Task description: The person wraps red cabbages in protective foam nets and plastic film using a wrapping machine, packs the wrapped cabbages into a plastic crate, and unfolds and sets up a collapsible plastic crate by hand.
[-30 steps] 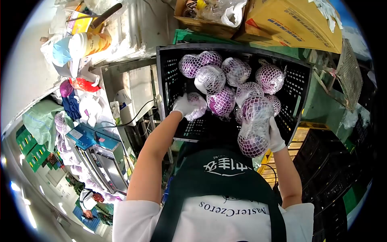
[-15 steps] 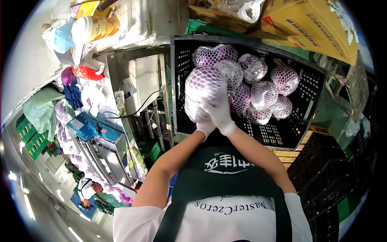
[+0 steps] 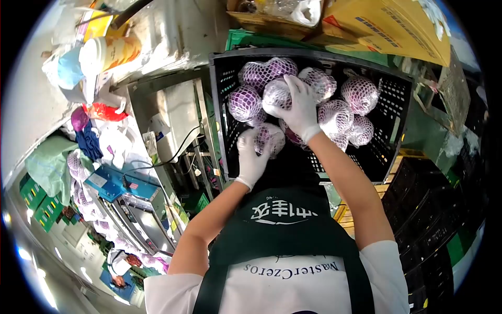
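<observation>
A black perforated crate (image 3: 393, 112) holds several purple round items in white foam netting and clear wrap. My left hand (image 3: 252, 159), in a white glove, has its thumb and fingers round a netted item (image 3: 270, 140) at the crate's near left. My right hand (image 3: 301, 107), also gloved, grips another wrapped item (image 3: 277, 95) near the middle, thumb on its near side and fingers over its far side. A purple netted item (image 3: 244, 103) lies by the left wall. More netted items (image 3: 360, 95) sit to the right of my right hand.
Cardboard boxes (image 3: 387, 26) stand beyond the crate. On the left are a paper cup (image 3: 107, 54), a blue device (image 3: 121, 183) with a cable, and a metal frame. Stacked black crates (image 3: 418, 193) stand at the right. A person (image 3: 119, 264) is at the far lower left.
The item that both hands held is down at the crate's left side. My hands have separated, the right moving further into the crate onto another item. The view has shifted slightly.
</observation>
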A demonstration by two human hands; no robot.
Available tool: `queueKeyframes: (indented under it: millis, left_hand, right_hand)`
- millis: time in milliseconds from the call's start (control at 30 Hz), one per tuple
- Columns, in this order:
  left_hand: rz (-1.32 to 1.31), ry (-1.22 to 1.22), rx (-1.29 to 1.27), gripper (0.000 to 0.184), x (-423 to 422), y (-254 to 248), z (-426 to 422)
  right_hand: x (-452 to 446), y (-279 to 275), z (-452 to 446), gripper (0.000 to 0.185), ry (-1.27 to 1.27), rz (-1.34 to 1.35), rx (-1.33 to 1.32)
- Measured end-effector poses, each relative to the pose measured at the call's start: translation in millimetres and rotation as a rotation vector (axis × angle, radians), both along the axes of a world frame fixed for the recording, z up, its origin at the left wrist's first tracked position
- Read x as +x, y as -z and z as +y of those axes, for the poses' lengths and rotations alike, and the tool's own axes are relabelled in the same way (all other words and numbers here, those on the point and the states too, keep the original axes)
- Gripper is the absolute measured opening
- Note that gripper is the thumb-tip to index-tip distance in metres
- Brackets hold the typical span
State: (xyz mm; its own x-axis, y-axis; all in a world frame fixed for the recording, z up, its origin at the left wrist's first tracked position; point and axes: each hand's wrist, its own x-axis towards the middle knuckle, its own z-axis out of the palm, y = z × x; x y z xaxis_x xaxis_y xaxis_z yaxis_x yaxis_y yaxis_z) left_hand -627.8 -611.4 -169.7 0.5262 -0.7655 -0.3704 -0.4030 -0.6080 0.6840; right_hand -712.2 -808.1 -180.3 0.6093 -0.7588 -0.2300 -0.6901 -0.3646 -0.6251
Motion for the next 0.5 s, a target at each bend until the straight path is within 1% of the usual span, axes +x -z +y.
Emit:
queueKeyframes:
  millis: [33, 67, 100, 133, 167, 200, 233, 267, 300, 367, 400, 433, 500]
  left_hand:
    - [-0.106, -0.042, -0.056, 0.062, 5, -1, -16]
    - [-0.212, -0.094, -0.144, 0.068, 11, 1, -33]
    - [-0.316, -0.144, -0.229, 0.075, 17, 4, -48]
    - [-0.229, -0.224, -0.184, 0.082, 22, 8, -59]
    - [-0.225, -0.162, -0.161, 0.083, 24, 18, -68]
    - [-0.308, -0.076, -0.092, 0.081, 14, 22, -71]
    - [-0.392, 0.007, -0.027, 0.080, 3, 15, -79]
    - [-0.353, 0.084, 0.025, 0.078, 2, 9, -79]
    - [-0.383, 0.110, 0.064, 0.076, -1, 8, -79]
    - [-0.452, 0.168, 0.053, 0.074, 12, 21, -72]
    - [-0.447, 0.158, -0.042, 0.071, 21, 28, -68]
    - [-0.388, 0.078, -0.081, 0.068, 26, 24, -72]
    - [-0.462, 0.163, -0.083, 0.068, 39, 16, -72]
  right_hand:
    - [-1, 20, -5, 0.088, 0.049, 0.045, 0.112]
    - [-3, 32, -7, 0.097, 0.097, 0.060, 0.164]
    - [-11, 42, -3, 0.099, 0.150, -0.020, 0.300]
    - [-17, 32, 1, 0.099, 0.156, -0.003, 0.294]
    - [-23, 20, 7, 0.098, 0.162, 0.012, 0.285]
    - [-35, 19, 12, 0.098, 0.193, -0.008, 0.267]
    - [-47, 20, 11, 0.100, 0.275, -0.056, 0.341]
    - [-53, 22, 8, 0.103, 0.338, -0.103, 0.399]
    - [-58, 25, 5, 0.106, 0.402, -0.153, 0.457]
    - [-40, 25, -1, 0.111, 0.307, 0.111, 0.365]
    - [-30, 33, 3, 0.113, 0.308, 0.212, 0.263]
    - [-26, 22, 1, 0.108, 0.328, 0.176, 0.339]
    - [-42, 35, 15, 0.104, 0.307, 0.002, 0.222]
